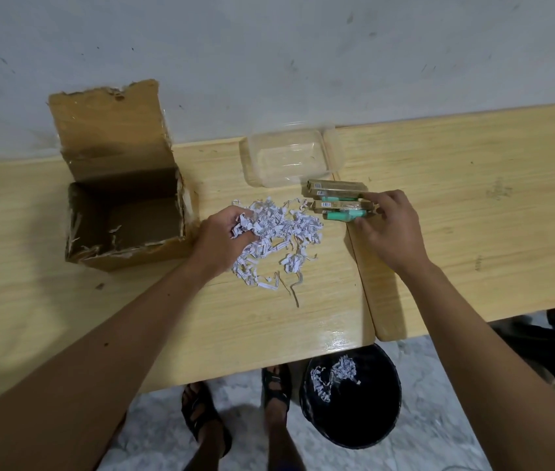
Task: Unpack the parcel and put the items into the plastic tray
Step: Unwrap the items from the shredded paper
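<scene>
An open cardboard parcel box stands at the left of the wooden table, its inside looking bare. A heap of shredded white paper lies in the middle. My left hand is closed on a clump of that paper at the heap's left edge. Right of the heap lie two small gold-and-green packets: the far packet rests alone, and my right hand grips the near packet by its right end. The clear plastic tray sits just behind the packets, holding nothing that I can make out.
A black bin with some shredded paper in it stands on the floor below the table's front edge. My sandalled feet are beside it. A seam divides two tabletops. A white wall runs behind.
</scene>
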Tool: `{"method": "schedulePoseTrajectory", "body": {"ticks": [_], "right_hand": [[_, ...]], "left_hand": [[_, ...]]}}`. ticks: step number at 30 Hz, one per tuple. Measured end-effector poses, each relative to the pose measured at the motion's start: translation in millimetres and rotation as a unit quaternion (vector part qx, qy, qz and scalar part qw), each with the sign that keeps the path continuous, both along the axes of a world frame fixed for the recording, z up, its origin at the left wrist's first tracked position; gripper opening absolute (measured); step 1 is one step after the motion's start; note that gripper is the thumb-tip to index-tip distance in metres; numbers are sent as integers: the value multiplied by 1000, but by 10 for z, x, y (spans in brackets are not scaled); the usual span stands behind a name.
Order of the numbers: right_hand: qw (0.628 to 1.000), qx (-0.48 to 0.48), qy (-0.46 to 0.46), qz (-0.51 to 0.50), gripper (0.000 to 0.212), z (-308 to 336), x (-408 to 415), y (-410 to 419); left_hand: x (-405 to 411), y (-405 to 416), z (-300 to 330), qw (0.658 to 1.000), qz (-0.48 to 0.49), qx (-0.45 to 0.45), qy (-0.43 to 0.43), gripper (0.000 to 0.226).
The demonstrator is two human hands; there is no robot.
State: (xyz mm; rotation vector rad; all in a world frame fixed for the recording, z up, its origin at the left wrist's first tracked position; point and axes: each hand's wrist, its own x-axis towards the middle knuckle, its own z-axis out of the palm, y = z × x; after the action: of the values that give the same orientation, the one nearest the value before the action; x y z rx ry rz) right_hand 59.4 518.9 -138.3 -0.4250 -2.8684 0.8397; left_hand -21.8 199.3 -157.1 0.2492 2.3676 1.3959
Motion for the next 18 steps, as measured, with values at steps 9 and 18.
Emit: {"method": "schedulePoseTrajectory", "body": {"ticks": [9,18], "right_hand": [[982,-134,41,127,83,243,108,-582],[959,-126,-114,228,135,-53,-39,-808]], "left_hand": [[74,5,70,992,13,-1,124,45],[98,-89,115,990,-105,-63,65,96]]}}
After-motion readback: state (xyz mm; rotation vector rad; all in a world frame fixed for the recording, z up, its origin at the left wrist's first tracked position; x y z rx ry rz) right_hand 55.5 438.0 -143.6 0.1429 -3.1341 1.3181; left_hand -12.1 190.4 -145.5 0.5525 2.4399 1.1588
